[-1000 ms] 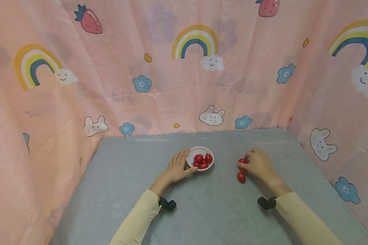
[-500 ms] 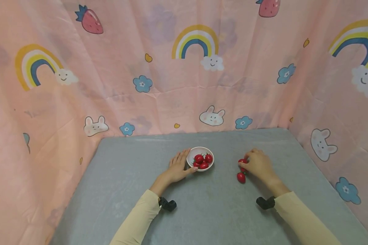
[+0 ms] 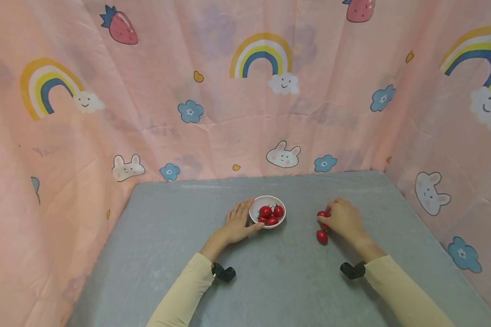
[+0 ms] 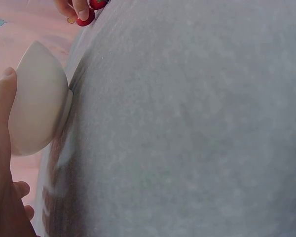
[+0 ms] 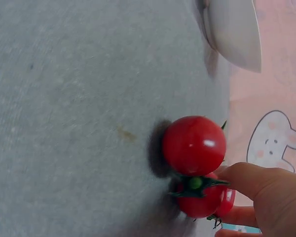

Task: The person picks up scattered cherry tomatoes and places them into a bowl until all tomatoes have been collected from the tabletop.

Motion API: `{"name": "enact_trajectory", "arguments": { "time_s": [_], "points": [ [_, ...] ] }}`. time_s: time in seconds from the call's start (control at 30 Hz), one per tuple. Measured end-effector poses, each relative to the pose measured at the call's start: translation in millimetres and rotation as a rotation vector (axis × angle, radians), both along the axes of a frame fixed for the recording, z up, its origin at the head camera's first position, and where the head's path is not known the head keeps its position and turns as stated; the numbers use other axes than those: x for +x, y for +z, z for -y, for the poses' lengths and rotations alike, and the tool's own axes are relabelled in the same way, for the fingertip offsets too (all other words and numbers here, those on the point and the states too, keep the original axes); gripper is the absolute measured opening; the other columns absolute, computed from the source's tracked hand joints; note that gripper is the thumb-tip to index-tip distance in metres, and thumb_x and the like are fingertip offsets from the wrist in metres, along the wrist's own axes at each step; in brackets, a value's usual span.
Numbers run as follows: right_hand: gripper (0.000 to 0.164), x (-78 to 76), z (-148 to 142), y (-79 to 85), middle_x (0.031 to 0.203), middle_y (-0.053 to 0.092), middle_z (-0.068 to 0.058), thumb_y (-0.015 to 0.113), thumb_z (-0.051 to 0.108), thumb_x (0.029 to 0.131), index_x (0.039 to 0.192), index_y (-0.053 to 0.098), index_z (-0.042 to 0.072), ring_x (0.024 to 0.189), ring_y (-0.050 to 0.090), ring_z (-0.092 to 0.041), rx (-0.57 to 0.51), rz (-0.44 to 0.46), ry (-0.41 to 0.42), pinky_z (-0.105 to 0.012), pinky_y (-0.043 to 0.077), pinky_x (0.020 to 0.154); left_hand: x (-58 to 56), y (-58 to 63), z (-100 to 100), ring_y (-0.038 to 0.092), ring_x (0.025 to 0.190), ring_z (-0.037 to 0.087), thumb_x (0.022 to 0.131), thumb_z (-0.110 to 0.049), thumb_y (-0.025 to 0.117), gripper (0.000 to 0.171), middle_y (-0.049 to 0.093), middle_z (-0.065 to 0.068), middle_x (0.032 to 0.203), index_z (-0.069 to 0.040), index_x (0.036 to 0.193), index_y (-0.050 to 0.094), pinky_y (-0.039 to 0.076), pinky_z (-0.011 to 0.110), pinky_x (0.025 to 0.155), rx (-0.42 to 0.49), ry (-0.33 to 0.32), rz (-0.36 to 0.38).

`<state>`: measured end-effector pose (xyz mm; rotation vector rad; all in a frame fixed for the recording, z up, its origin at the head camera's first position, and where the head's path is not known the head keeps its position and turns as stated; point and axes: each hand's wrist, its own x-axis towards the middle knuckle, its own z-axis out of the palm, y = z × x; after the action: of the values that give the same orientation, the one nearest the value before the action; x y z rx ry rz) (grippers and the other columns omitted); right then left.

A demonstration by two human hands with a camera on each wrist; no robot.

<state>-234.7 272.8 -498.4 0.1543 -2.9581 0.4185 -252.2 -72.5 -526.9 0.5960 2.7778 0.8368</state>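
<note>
My left hand [image 3: 237, 225] lies against the left side of a small white bowl [image 3: 255, 207], fingers fairly straight and thumb at the near rim. Several red cherry tomatoes [image 3: 265, 212] are in this bowl. In the left wrist view the thumb touches the bowl's outer wall [image 4: 39, 103]. To the right, my right hand [image 3: 345, 220] pinches a cherry tomato [image 5: 228, 200] between thumb and fingers, low over the table. Two more tomatoes sit close by: one with a green stem cap [image 5: 200, 201], and a nearer one [image 5: 194, 145] on the table.
A grey cloth-like surface covers the table [image 3: 278, 277]. Pink curtains [image 3: 221, 141] printed with rainbows, rabbits and flowers hang behind and at both sides. Each wrist wears a black camera; the right one [image 3: 353, 270] stands just above the table.
My right wrist has shifted slightly left while the fingers stay at the tomatoes. The left hand and bowl stay in place.
</note>
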Motion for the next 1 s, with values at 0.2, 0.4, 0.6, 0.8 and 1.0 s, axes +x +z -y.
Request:
{"name": "enact_trajectory", "arguments": {
  "time_s": [0.2, 0.4, 0.6, 0.8, 1.0],
  "points": [
    [0.038, 0.3, 9, 8.5, 0.098, 0.066, -0.018, 0.078, 0.031, 0.082, 0.098, 0.074, -0.002, 0.087, 0.059, -0.031, -0.016, 0.018, 0.000, -0.048, 0.051, 0.080, -1.3, -2.3, 0, 0.010, 0.155, 0.037, 0.091, -0.068, 0.051, 0.091, 0.015, 0.010, 0.168, -0.032, 0.160, 0.003, 0.011, 0.061, 0.121, -0.001, 0.005, -0.004],
    [0.038, 0.2, 18, 17.9, 0.104, 0.066, -0.021, 0.078, 0.031, 0.083, 0.102, 0.073, -0.002, 0.092, 0.060, -0.034, -0.013, 0.017, 0.036, -0.051, 0.050, 0.083, -1.6, -3.7, 0, 0.010, 0.155, 0.037, 0.091, -0.068, 0.051, 0.091, 0.015, 0.009, 0.168, -0.032, 0.160, 0.002, 0.011, 0.061, 0.121, -0.006, 0.005, -0.007],
    [0.040, -3.9, 23, 22.7, 0.107, 0.066, -0.022, 0.078, 0.032, 0.083, 0.104, 0.073, -0.001, 0.093, 0.060, -0.034, -0.001, 0.015, 0.053, -0.050, 0.051, 0.080, -2.4, -4.3, 0, 0.010, 0.155, 0.036, 0.091, -0.070, 0.050, 0.093, 0.015, 0.009, 0.168, -0.032, 0.160, 0.001, 0.011, 0.060, 0.122, -0.016, 0.004, 0.000],
    [0.039, -9.0, 28, 26.3, 0.109, 0.065, -0.020, 0.079, 0.032, 0.082, 0.104, 0.072, 0.001, 0.096, 0.060, -0.034, 0.004, 0.009, 0.039, -0.050, 0.053, 0.082, -3.0, -3.0, 0, 0.010, 0.155, 0.036, 0.091, -0.069, 0.050, 0.093, 0.015, 0.009, 0.168, -0.031, 0.160, 0.003, 0.010, 0.061, 0.122, -0.010, -0.001, 0.001],
    [0.039, -9.8, 35, 36.4, 0.113, 0.065, -0.020, 0.078, 0.034, 0.083, 0.105, 0.072, 0.002, 0.101, 0.060, -0.035, 0.000, 0.005, 0.045, -0.051, 0.054, 0.087, -2.5, -2.0, 0, 0.009, 0.155, 0.036, 0.091, -0.068, 0.050, 0.092, 0.014, 0.008, 0.168, -0.032, 0.160, 0.002, 0.010, 0.061, 0.121, -0.010, -0.003, 0.004]
  ]
}}
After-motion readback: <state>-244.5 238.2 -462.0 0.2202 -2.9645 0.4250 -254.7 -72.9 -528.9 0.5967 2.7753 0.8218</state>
